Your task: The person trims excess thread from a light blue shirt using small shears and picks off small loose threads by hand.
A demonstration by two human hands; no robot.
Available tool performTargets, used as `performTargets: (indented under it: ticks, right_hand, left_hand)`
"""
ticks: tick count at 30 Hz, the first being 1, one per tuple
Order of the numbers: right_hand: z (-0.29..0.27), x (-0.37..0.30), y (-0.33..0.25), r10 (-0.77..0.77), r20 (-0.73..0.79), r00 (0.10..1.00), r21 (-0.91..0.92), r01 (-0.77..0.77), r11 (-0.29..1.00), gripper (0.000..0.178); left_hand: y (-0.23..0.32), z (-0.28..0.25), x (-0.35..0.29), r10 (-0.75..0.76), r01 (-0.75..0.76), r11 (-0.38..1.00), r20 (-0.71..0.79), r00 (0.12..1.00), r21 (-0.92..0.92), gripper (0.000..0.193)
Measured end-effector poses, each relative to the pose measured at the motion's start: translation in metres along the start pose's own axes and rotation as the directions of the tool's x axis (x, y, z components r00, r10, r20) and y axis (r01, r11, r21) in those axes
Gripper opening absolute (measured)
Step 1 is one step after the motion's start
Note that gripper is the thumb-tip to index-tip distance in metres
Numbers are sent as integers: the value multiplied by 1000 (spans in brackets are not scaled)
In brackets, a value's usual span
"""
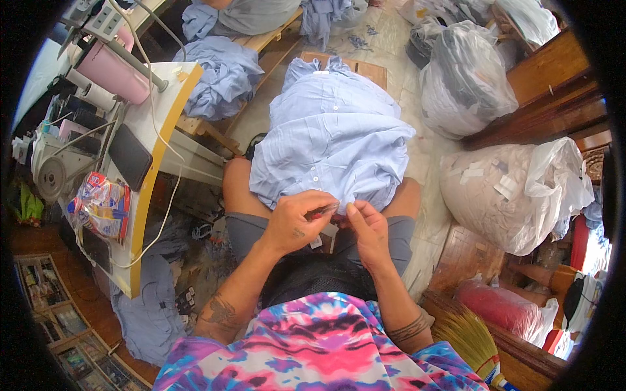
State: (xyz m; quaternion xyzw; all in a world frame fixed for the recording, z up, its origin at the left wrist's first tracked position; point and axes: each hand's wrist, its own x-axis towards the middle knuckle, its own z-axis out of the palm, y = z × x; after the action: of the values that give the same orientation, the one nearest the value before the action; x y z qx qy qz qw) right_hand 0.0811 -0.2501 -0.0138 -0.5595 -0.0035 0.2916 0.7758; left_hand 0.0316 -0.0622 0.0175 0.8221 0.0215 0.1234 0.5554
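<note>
A light blue button-up shirt [339,143] lies spread over my lap and knees, with small white buttons down its front. My left hand [297,223] is closed around thread snips [319,212], a small dark and reddish tool whose metal tip points toward the shirt's near edge. Opposite it, my right hand [368,231] pinches that edge of the cloth between thumb and fingers. The two hands almost meet at the hem. My fingers partly cover the snips and the pinched fabric.
At left stands a sewing table [179,98] with a phone [130,156], a pink tumbler [114,72] and a snack packet [101,205]. A loose white cable hangs there. More blue garments [222,75] heap on a wooden bench. Stuffed plastic bags [515,189] and a broom [466,339] are at right.
</note>
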Motion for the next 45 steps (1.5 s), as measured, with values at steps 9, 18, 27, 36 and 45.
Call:
performTargets:
  ticks: [9,18,27,36,45]
  right_hand:
    - [-1,-4,-4,-86,-11,996,-217,81,973,25]
    - [7,3,9,-63,-43,997,-303,47,952,23]
    - [18,10,11,49,39,998,-135,-44,990,20]
    - [18,11,-9,-43,153,987,-96,58,994,21]
    - [20,8,4,2,150,989,-179,25,984,23]
  left_hand:
    - [3,0,4,67,-75,984,58,996,162,15]
    - [-11,-26,-19,-376,323,917,-240,895,-232,14]
    - [23,-95,-71,-200,264,958,-407,891,108,18]
    - [6,-21,-21,-236,215,966,-145,961,-146,27]
    - [-26,-10,-31,-365,316,864,-55,929,-393,17]
